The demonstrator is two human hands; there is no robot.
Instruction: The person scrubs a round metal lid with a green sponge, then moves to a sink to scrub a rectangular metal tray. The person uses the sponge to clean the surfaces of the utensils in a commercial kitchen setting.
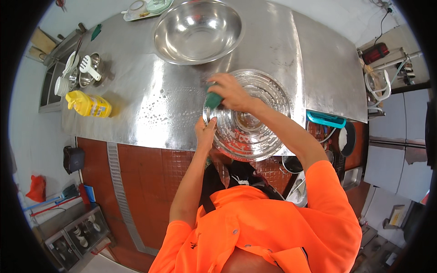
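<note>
suds streak the round steel piece, which sits at the middle of the frame over the steel counter, its lower rim showing past the counter's front edge. it is wide, shiny and stepped in concentric rings, with a small flat circle at its centre; whitish foam runs across the lower left rings, and orange-red reflections show low on its face. whether it lies flat or tilts, i cannot tell.

the right hand curls its fingers around a green pad, pressed to the upper left rim. the left hand pinches the same rim just below, thumb over the edge; its other fingers are mostly hidden.

foamy drops spot the counter left of centre. a large steel bowl stands at the top of the frame, and a yellow bottle at the left.
</note>
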